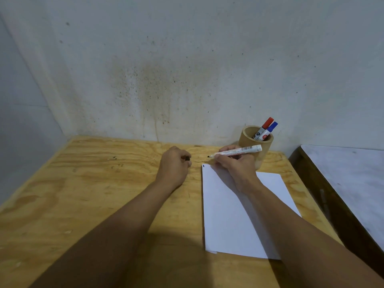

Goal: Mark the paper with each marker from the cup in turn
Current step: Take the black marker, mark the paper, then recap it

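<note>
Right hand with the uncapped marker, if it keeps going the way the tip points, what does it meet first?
The right hand aims the marker tip leftward, toward the left hand closed on what looks like the cap. That hand probably comes first, though depth is unclear.

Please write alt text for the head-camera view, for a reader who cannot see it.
A right hand holds an uncapped black marker above the paper, which bears one small mark at its far left corner. The left hand grips the cap; red and blue markers stand in the wooden cup.

Three markers: one [236, 151] uncapped, two [266, 124] [271, 128] in cup [247, 143]; one paper [228, 215]; one cap [187, 158].
</note>
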Motion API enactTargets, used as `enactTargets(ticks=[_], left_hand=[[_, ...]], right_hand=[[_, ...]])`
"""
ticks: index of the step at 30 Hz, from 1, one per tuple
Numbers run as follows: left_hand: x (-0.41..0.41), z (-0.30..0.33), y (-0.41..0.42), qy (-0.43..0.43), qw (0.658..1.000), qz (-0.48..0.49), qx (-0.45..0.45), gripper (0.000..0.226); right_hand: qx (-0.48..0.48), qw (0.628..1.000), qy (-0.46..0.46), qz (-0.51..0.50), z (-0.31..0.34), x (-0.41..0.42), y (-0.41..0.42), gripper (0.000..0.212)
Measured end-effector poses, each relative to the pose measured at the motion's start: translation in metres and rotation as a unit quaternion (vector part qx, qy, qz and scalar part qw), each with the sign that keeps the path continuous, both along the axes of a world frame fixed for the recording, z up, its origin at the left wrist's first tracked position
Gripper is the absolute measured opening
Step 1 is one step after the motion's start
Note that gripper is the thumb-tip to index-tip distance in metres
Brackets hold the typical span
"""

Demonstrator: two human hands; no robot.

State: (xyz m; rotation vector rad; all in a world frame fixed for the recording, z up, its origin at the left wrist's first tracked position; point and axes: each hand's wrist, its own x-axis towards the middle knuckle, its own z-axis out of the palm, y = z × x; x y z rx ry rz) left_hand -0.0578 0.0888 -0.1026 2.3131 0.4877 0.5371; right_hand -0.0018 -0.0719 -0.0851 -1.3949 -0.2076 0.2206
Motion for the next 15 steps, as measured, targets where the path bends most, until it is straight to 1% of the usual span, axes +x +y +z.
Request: enactTargets(ticks=[1,2,3,4,5,6,7,8,10,12,15], left_hand=[[0.0,0.001,0.0,-0.007,1.0,0.009,-0.019,0.018],[0.001,0.001,0.002,-0.019,0.997,0.02,-0.067,0.015],[0.0,0.004,0.003,-0.034,0.987,0.029,-0.151,0.012],[-0.001,0.009,0.004,-0.054,0.964,0.028,-0.26,0.01],[-0.002,0.015,0.002,-0.064,0.93,0.023,-0.36,0.012],[-0.003,0.02,0.001,-0.067,0.896,0.014,-0.438,0.013],[-0.005,0.026,-0.001,-0.062,0.874,0.008,-0.481,0.013],[-0.005,0.031,-0.003,-0.057,0.859,0.002,-0.509,0.013],[-0.007,0.038,-0.007,-0.053,0.84,-0.01,-0.54,0.012],[-0.007,0.04,-0.011,-0.052,0.835,-0.021,-0.547,0.013],[-0.006,0.042,-0.017,-0.049,0.842,-0.035,-0.536,0.013]], right_hand=[[0.003,1.0,0.002,-0.002,0.001,0.0,-0.001,0.014],[0.005,1.0,0.001,-0.002,0.002,0.001,-0.003,0.012],[0.008,1.0,-0.002,0.0,0.004,0.002,-0.005,0.011],[0.008,1.0,-0.009,0.002,0.006,0.003,-0.007,0.01],[0.005,1.0,-0.018,0.004,0.008,0.002,-0.009,0.01],[0.003,1.0,-0.028,0.005,0.011,0.001,-0.01,0.01],[0.004,0.999,-0.039,0.005,0.013,-0.001,-0.01,0.01],[0.009,0.999,-0.046,0.004,0.015,-0.002,-0.01,0.012],[0.016,0.999,-0.051,0.002,0.019,-0.005,-0.011,0.013],[0.016,0.998,-0.057,0.002,0.023,-0.007,-0.012,0.011],[0.015,0.998,-0.062,0.001,0.025,-0.008,-0.015,0.009]])
